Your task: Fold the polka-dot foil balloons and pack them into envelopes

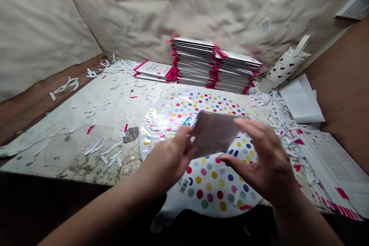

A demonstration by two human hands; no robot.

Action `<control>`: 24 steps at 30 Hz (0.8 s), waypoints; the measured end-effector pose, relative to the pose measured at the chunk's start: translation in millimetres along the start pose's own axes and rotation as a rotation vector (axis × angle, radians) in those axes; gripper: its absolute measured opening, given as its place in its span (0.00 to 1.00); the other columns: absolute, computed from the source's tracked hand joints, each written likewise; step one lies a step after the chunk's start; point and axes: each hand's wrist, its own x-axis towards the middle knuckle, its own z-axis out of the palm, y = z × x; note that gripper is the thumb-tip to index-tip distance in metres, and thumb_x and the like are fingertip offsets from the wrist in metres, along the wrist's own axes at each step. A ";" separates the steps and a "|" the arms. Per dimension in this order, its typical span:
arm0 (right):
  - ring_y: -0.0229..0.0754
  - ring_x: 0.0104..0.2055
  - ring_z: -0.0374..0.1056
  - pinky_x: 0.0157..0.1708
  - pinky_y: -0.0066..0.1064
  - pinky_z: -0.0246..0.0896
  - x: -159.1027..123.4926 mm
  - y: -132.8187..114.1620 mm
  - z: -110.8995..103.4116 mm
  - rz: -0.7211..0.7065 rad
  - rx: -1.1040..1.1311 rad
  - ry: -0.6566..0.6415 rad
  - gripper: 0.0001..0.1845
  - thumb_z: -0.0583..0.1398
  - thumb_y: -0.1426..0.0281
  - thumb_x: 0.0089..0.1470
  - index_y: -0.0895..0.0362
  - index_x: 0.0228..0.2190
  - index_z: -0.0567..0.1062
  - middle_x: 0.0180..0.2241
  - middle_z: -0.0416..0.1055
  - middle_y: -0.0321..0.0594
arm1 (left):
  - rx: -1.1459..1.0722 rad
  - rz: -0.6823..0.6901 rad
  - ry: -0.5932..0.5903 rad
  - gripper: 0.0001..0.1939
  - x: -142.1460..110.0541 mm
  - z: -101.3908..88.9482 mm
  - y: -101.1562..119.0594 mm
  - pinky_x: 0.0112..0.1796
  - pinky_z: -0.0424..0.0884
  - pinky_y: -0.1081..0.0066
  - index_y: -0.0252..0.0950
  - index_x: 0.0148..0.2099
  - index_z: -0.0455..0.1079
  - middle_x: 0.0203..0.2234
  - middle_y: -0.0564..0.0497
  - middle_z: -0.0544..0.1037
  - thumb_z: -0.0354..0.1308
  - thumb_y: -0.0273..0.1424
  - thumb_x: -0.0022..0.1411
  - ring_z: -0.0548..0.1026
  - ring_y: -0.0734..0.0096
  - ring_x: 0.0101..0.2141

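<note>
Over a flat foil balloon [214, 190] printed with coloured dots, my left hand [170, 153] pinches a thin, dark grey-brown rectangular sheet [215, 132] by its left edge. The kind of sheet is not clear. My right hand [262, 157] is at the sheet's right side, thumb and fingers spread well apart. Its fingertips are close to the upper right corner; whether they touch it I cannot tell. The balloon lies at the table's front edge with its tail hanging over, and the hands and sheet cover part of its blue lettering.
Stacks of pink-edged packets [193, 61] stand against the cloth-covered wall. A white tumbler with hearts [285, 69] leans at the right. Overlapping printed packets [331, 165] and a white paper sheet [302, 100] lie at the right. Paper strips [112, 155] are scattered over the worn tabletop [106, 123].
</note>
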 end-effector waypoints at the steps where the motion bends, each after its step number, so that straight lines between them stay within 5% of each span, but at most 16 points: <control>1: 0.53 0.49 0.64 0.49 0.47 0.61 5.9 -0.8 0.5 0.003 0.074 0.046 0.26 0.65 0.62 0.45 0.56 0.46 0.69 0.45 0.69 0.49 | 0.032 0.082 -0.041 0.17 -0.8 -5.5 7.3 0.27 0.65 0.75 0.41 0.48 0.67 0.26 0.54 0.76 0.57 0.29 0.55 0.74 0.69 0.25; 5: 0.42 0.35 0.70 0.34 0.36 0.70 26.3 -3.6 18.8 0.139 0.634 0.168 0.05 0.59 0.71 0.53 0.50 0.35 0.72 0.31 0.72 0.37 | -0.109 0.232 0.154 0.27 -4.6 -18.1 11.4 0.36 0.71 0.72 0.44 0.54 0.65 0.37 0.51 0.78 0.63 0.28 0.51 0.76 0.64 0.36; 7: 0.41 0.34 0.71 0.34 0.35 0.71 34.0 -2.7 30.4 0.206 0.835 0.247 0.04 0.59 0.70 0.54 0.50 0.34 0.73 0.31 0.73 0.36 | -0.094 0.289 0.200 0.24 -6.7 -24.8 -2.3 0.36 0.73 0.73 0.44 0.53 0.67 0.39 0.52 0.78 0.62 0.26 0.52 0.76 0.67 0.37; 9: 0.44 0.41 0.70 0.41 0.39 0.69 39.2 2.3 38.3 0.242 0.927 0.185 0.12 0.61 0.67 0.52 0.50 0.41 0.71 0.39 0.73 0.39 | 0.057 0.400 0.237 0.18 -6.0 -38.7 -21.5 0.37 0.73 0.75 0.45 0.48 0.70 0.39 0.55 0.78 0.59 0.23 0.55 0.77 0.71 0.36; 11: 0.46 0.47 0.68 0.47 0.42 0.66 39.2 13.8 41.5 0.293 0.915 0.133 0.23 0.63 0.65 0.50 0.51 0.48 0.67 0.45 0.71 0.43 | 0.338 0.475 0.458 0.19 3.6 -63.1 -43.0 0.41 0.72 0.73 0.45 0.48 0.70 0.42 0.57 0.77 0.58 0.22 0.56 0.76 0.72 0.39; 13: 0.46 0.47 0.68 0.48 0.42 0.65 31.1 31.7 41.3 0.377 0.836 0.153 0.26 0.62 0.65 0.50 0.51 0.51 0.64 0.44 0.71 0.43 | 0.715 0.402 0.708 0.21 28.3 -94.9 -66.4 0.48 0.67 0.71 0.43 0.53 0.67 0.48 0.55 0.74 0.56 0.23 0.57 0.72 0.69 0.47; 16: 0.45 0.43 0.71 0.44 0.38 0.68 4.3 61.9 37.5 0.566 0.668 0.156 0.21 0.60 0.65 0.52 0.52 0.49 0.67 0.39 0.74 0.43 | 1.028 0.065 0.519 0.21 93.6 -136.5 -104.8 0.54 0.58 0.67 0.30 0.58 0.60 0.56 0.45 0.65 0.42 0.23 0.64 0.62 0.67 0.55; 19: 0.45 0.42 0.72 0.40 0.33 0.71 -29.2 82.4 28.3 0.673 0.441 0.090 0.18 0.59 0.64 0.53 0.54 0.46 0.70 0.38 0.75 0.44 | 1.050 -0.021 0.324 0.20 172.5 -150.1 -139.7 0.53 0.59 0.65 0.27 0.55 0.64 0.54 0.40 0.67 0.41 0.21 0.62 0.62 0.62 0.55; 21: 0.44 0.42 0.73 0.35 0.27 0.72 -49.0 86.2 19.3 0.634 0.264 -0.007 0.15 0.58 0.64 0.54 0.53 0.44 0.71 0.39 0.75 0.43 | 1.042 -0.062 0.245 0.21 219.9 -144.8 -154.7 0.52 0.59 0.62 0.27 0.53 0.65 0.52 0.38 0.69 0.44 0.18 0.58 0.63 0.58 0.55; 24: 0.43 0.42 0.73 0.35 0.24 0.72 -73.6 78.3 8.2 0.357 0.020 -0.259 0.15 0.59 0.64 0.53 0.49 0.44 0.72 0.42 0.75 0.40 | 1.021 -0.132 0.191 0.25 269.5 -127.1 -158.3 0.52 0.55 0.51 0.24 0.56 0.61 0.53 0.33 0.66 0.44 0.16 0.56 0.60 0.50 0.56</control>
